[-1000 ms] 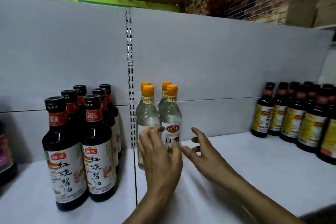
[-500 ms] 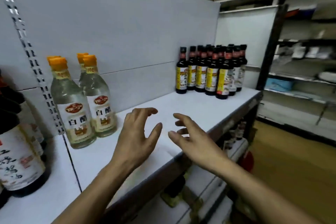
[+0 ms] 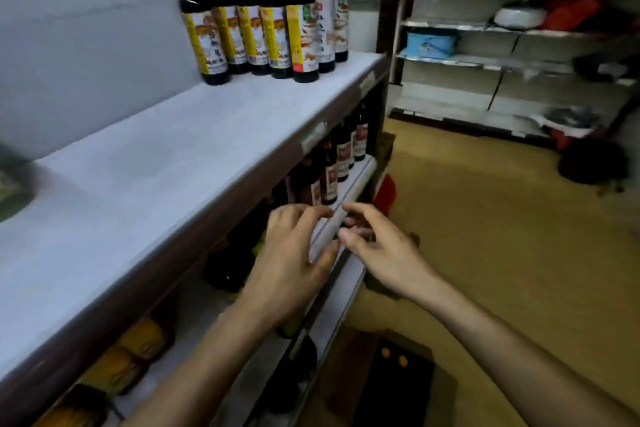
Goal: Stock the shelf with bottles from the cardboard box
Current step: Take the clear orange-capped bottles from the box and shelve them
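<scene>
My left hand (image 3: 291, 253) and my right hand (image 3: 377, 246) hover side by side in front of the shelving, below the edge of the white shelf (image 3: 166, 163). Both are empty, fingers apart and curled. Low on the floor stands the open cardboard box (image 3: 391, 378), dark inside, with two orange bottle caps (image 3: 394, 357) showing. Only the blurred edge of one clear bottle (image 3: 14, 180) shows at the far left of the shelf.
A group of dark sauce bottles (image 3: 263, 10) with yellow labels stands at the shelf's far end. Lower shelves hold more dark bottles (image 3: 332, 163) and yellow-capped goods (image 3: 138, 347). Yellow floor (image 3: 502, 218) lies to the right, with other racks (image 3: 502, 45) behind.
The view has swung right and down. Both hands have dropped from above the shelf top to below its front edge. The clear bottles have slid out of view to the left.
</scene>
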